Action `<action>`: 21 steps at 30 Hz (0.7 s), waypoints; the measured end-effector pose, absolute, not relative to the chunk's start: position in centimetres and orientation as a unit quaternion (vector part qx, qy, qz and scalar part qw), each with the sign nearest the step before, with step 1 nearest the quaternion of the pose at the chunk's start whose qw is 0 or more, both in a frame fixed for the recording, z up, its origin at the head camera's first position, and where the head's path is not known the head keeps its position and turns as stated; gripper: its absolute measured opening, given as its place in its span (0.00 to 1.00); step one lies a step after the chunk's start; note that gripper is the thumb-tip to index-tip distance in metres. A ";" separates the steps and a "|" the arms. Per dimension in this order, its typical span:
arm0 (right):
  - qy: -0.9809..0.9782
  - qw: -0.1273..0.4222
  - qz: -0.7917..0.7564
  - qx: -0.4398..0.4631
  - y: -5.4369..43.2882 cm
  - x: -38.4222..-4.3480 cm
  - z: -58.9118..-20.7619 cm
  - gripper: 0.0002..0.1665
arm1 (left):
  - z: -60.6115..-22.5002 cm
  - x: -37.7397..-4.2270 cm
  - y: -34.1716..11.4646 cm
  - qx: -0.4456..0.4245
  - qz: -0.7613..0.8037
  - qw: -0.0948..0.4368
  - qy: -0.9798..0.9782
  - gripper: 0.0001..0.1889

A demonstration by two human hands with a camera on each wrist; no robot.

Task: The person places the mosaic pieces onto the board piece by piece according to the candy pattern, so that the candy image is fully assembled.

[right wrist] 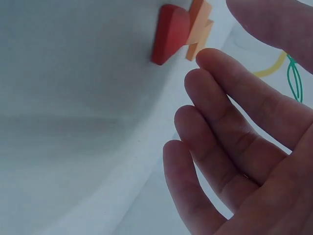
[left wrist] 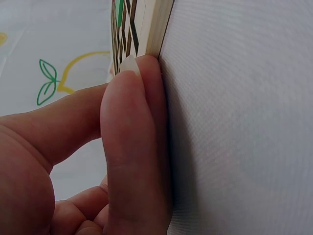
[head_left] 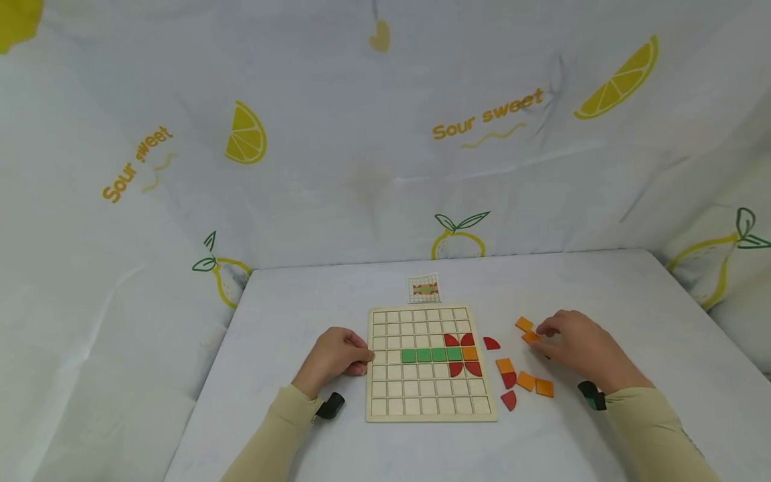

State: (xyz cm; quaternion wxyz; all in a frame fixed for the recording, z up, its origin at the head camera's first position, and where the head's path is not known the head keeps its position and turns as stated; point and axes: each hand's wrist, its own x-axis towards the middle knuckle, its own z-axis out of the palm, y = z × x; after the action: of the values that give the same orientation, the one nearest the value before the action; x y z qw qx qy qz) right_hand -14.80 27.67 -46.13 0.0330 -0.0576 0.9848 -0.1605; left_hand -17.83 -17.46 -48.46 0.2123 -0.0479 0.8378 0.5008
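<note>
A wooden grid board (head_left: 385, 407) lies flat on the table. On it, a row of green squares (head_left: 424, 355) ends in one orange square (head_left: 469, 353), with red quarter-circle tiles (head_left: 473, 369) above and below that end. My left hand (head_left: 337, 355) pinches the board's left edge; in the left wrist view, thumb and fingertip meet right at its side. Over the loose orange squares (head_left: 525, 325) to the right of the board reaches my right hand (head_left: 575, 348), its fingers relaxed and parted from the thumb. Nothing shows between them in the right wrist view.
Behind the board stands a small pattern card (head_left: 425, 289). Loose red quarter-circles (head_left: 508, 400) and more orange squares (head_left: 545, 387) are scattered beside the board's right edge. A white cloth with lemon prints (head_left: 373, 181) hangs behind the table.
</note>
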 end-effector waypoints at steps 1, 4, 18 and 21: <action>0.985 0.032 -0.160 -0.057 27.8 -14.8 -46.2 0.18 | -48.5 -17.8 -17.5 -0.047 0.501 0.212 0.838 0.12; 0.985 0.032 -0.160 -0.052 27.9 -14.7 -46.5 0.18 | -48.5 -17.9 -17.5 -0.047 0.501 0.212 0.838 0.11; 0.986 0.056 -0.155 -0.029 27.6 -15.3 -46.9 0.18 | -48.5 -17.9 -17.6 -0.040 0.505 0.213 0.836 0.12; 0.985 0.055 -0.158 -0.030 27.5 -15.3 -46.8 0.16 | -48.6 -18.0 -17.6 -0.041 0.505 0.212 0.835 0.12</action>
State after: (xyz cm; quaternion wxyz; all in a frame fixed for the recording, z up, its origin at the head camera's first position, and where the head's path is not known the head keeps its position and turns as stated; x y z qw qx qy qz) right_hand -15.26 27.49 -46.85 0.0546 -0.0301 0.9854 -0.1582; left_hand -17.96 -17.62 -48.59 0.2123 -0.0410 0.8354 0.5053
